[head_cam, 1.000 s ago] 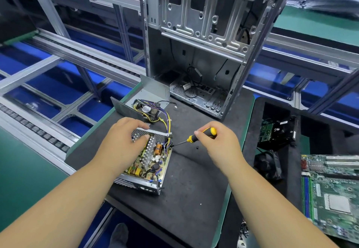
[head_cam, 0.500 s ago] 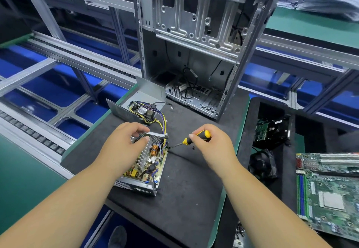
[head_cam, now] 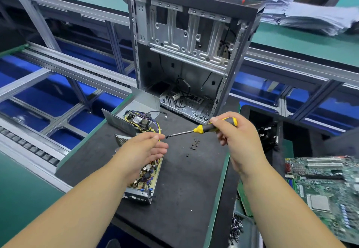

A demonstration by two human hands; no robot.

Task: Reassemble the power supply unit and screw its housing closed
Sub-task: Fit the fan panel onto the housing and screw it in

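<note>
The open power supply unit lies on the black mat of the table, low and left of centre in the frame, directly beneath the left hand. Its long axis runs from the lower middle of the frame up toward the left, circuit board facing up. Its grey housing cover, with the fan and a bundle of wires, sits just above it in the frame, near the foot of the empty computer case.

The right hand is closed around the yellow and black handle of the screwdriver, whose shaft points left and slightly down, its tip meeting the left hand's fingertips. Those fingertips are pinched together at the tip, probably seating a screw, though the screw itself is too small to make out. The loose screws lie on the mat between the two hands, just below the shaft.

The left hand is the nearer to the unit, so the tip would likely have to swing down and left to reach it. The left hand and forearm cover the upper half of the board, and no screw holes can be seen
</note>
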